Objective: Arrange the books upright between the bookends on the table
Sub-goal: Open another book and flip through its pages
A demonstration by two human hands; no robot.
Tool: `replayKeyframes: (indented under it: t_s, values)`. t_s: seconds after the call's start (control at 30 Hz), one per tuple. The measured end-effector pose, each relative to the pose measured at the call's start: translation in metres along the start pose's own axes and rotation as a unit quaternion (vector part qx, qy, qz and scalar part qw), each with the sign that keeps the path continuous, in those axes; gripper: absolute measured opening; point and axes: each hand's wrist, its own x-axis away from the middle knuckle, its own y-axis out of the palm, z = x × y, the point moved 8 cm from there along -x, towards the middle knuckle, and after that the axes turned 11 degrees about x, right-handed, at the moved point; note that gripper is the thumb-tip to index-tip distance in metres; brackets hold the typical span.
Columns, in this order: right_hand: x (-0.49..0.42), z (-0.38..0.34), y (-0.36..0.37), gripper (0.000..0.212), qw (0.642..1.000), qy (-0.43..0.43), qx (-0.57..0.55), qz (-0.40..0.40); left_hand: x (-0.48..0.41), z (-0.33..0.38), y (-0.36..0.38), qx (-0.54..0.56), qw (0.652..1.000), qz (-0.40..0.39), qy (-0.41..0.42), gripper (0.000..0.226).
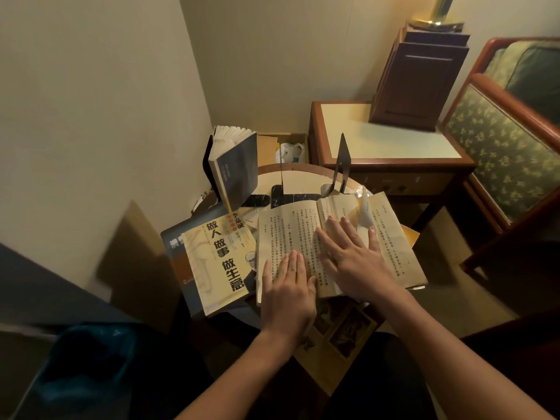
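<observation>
An open book (pixel 391 237) lies flat on the small round table (pixel 303 178). My left hand (pixel 289 286) presses flat on its left page. Across the middle, my right hand (pixel 351 253) lies with straight fingers while several pages curl up beside the thumb. A yellow-covered book (pixel 218 262) rests to the left on top of a dark blue one (pixel 174 241). One dark book (pixel 236 168) stands upright against the left black bookend (pixel 209 165). A thin bookend (pixel 281 177) and another black bookend (pixel 341 165) stand behind the open book.
A booklet with photos (pixel 339 338) hangs over the table's near edge under my arms. A wooden side table (pixel 388 137) with a dark box stands behind to the right, next to an upholstered chair (pixel 509 140). The wall is close on the left; a cardboard box (pixel 281 148) sits behind.
</observation>
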Motion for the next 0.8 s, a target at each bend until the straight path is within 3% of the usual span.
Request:
replayKeyframes:
  t_s: [0.27, 0.43, 0.6, 0.8]
  values:
    - [0.001, 0.000, -0.004, 0.061, 1.000, -0.001, -0.017, -0.016, -0.085, -0.016, -0.015, 0.004, 0.999, -0.039, -0.032, 0.056]
    - [0.001, -0.001, -0.004, 0.062, 1.000, -0.002, -0.022, -0.020, -0.086, -0.031, -0.014, 0.028, 0.999, -0.036, -0.027, 0.057]
    - [0.002, -0.001, -0.005, 0.062, 1.000, -0.002, -0.025, -0.018, -0.073, -0.057, -0.014, 0.028, 0.995, -0.020, -0.098, 0.068]
    - [0.001, 0.000, -0.004, 0.062, 1.000, 0.001, -0.026, -0.018, -0.080, -0.080, -0.009, 0.001, 0.984, -0.088, -0.157, 0.090]
